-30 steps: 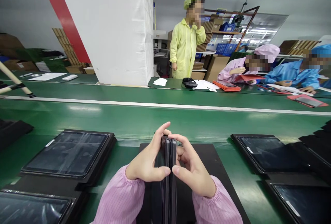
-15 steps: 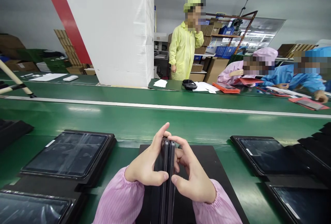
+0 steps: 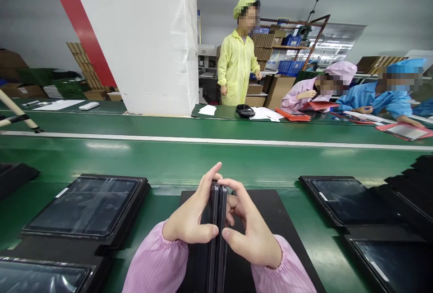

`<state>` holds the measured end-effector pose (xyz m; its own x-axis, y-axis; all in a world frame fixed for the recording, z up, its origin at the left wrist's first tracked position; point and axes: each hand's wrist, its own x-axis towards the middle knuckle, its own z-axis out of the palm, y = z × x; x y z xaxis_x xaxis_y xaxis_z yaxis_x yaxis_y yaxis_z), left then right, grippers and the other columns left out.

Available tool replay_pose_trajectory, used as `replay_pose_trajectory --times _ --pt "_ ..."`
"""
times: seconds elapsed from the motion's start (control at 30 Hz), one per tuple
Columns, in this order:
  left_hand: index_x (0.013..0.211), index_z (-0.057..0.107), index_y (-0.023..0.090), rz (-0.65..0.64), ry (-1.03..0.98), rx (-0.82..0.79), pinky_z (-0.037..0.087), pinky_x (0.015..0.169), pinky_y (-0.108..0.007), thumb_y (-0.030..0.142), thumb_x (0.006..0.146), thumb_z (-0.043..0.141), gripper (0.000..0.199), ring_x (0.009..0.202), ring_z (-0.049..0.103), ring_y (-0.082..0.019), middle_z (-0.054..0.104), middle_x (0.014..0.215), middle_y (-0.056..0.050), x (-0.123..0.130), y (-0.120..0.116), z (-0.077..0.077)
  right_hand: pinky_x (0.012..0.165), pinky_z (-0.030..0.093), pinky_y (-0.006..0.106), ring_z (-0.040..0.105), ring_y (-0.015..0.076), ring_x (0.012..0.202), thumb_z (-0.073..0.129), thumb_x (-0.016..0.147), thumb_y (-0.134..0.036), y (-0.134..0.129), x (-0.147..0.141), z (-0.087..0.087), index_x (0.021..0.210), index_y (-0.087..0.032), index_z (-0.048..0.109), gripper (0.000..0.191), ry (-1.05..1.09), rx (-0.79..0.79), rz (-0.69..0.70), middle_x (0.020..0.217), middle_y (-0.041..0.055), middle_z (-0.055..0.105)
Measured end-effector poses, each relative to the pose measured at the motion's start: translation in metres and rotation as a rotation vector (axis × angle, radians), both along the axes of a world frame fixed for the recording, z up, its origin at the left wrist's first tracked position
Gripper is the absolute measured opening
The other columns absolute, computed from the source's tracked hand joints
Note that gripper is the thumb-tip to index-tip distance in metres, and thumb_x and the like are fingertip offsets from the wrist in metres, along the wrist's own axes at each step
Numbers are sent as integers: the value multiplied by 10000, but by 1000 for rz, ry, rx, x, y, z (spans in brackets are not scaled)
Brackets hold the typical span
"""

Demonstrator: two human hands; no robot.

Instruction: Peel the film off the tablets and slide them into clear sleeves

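Note:
Two dark tablets stand on edge, side by side with a thin gap line between them, above a black pad [image 3: 272, 225]. My left hand [image 3: 189, 221] grips the left tablet [image 3: 212, 257], its thumb on the near rim and its fingers up at the far end. Around the right tablet [image 3: 222, 252] curls my right hand [image 3: 253, 230], thumb against the edge and forefinger bent over the top corner. Both tablets show mostly their narrow edges; their lower ends run out of the picture.
Film-covered tablets lie on black trays at left [image 3: 84, 205] and right [image 3: 341, 200]. Stacked black trays [image 3: 414, 194] rise at far right. Across the green bench [image 3: 162, 153] are a white pillar [image 3: 145, 45], a standing person in yellow [image 3: 237, 63], and seated co-workers beside red sleeves [image 3: 294, 115].
The two tablets and my hands stay almost still. The view has shifted slightly. The person in yellow has lowered a raised hand, and the co-worker in blue has moved an arm.

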<state>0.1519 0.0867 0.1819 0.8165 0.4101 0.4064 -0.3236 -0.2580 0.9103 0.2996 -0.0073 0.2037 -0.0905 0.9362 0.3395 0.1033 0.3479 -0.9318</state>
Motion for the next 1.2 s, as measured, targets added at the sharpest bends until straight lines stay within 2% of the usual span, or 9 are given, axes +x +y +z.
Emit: replay_pose_trajectory --times 0.13,0.23,0.3,0.43,0.57,0.8,0.97,1.2 --pt "1557 114 319 107 42 91 414 982 -593 650 753 634 1013 990 579 -289 361 1363 -133 0 -1 3 617 345 280 409 123 587 529 812 -172 1 -2 -2 1279 -262 422 487 64 17 -25 643 -85 420" --pt "1513 273 263 194 65 94 289 1076 -593 602 829 536 807 1184 449 -347 436 1300 -110 4 -4 7 593 346 270 410 123 578 524 849 -209 2 -3 -3 1241 -239 454 400 96 23 -62 631 -78 426" --pt "1466 356 247 220 57 80 273 1091 -560 512 851 498 684 1239 398 -347 434 1316 -102 6 -7 9 557 350 255 405 117 544 546 834 -218 2 -4 -3 1218 -230 473 391 142 1 -78 603 -86 416" --pt "1404 422 250 230 51 45 317 1055 -519 402 816 489 611 1208 424 -332 424 1334 -89 11 -12 9 492 367 229 390 103 468 589 784 -222 3 -5 -3 1142 -231 503 368 267 -56 -75 537 -109 395" --pt "1383 435 272 246 16 59 298 1071 -512 380 825 489 571 1249 408 -333 445 1330 -72 11 -13 8 492 362 217 403 100 479 586 751 -194 3 -6 -2 1116 -226 517 373 246 -55 -104 541 -107 410" --pt "1323 478 263 272 -6 57 341 1035 -507 372 826 485 509 1207 455 -330 483 1285 -67 12 -17 9 481 361 212 398 102 477 588 750 -197 1 -9 -4 1099 -220 526 356 271 -35 -120 538 -104 399" --pt "1292 497 250 316 -19 90 349 1028 -480 409 874 471 448 1195 461 -314 510 1245 -69 13 -21 10 455 347 205 393 91 446 611 852 -306 1 -11 -7 1069 -225 525 247 294 -8 -120 535 -96 425" --pt "1315 485 274 331 -34 99 331 1045 -470 448 905 458 447 1210 444 -308 498 1272 -59 11 -22 8 488 384 221 434 105 494 567 944 -428 -3 -9 -6 1171 -241 498 302 165 13 -103 587 -78 441"
